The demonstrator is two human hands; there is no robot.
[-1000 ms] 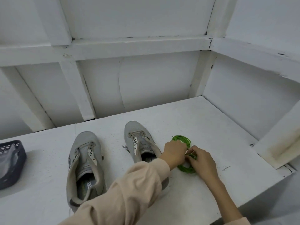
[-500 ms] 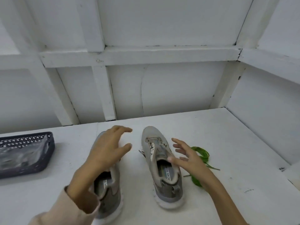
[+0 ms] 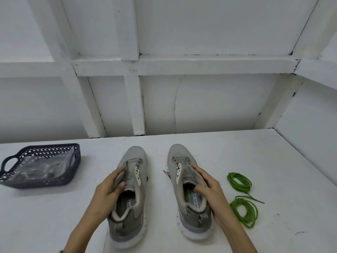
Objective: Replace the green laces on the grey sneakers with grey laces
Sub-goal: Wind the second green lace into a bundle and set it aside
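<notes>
Two grey sneakers stand side by side on the white shelf, toes pointing away from me, both without laces. My left hand (image 3: 107, 190) grips the outer side of the left sneaker (image 3: 134, 156), thumb inside the opening. My right hand (image 3: 212, 192) grips the outer side of the right sneaker (image 3: 177, 154), thumb over its collar. Two coils of green laces (image 3: 241, 196) lie on the shelf just right of the right sneaker.
A dark blue perforated basket (image 3: 11, 177) holding a clear plastic bag sits at the far left of the shelf (image 3: 237, 147). White wall panels and beams close the back and the right side.
Both hands left the green laces, which stay coiled on the shelf. My left hand moved onto the left sneaker and my right hand onto the right one. The view shifted left.
</notes>
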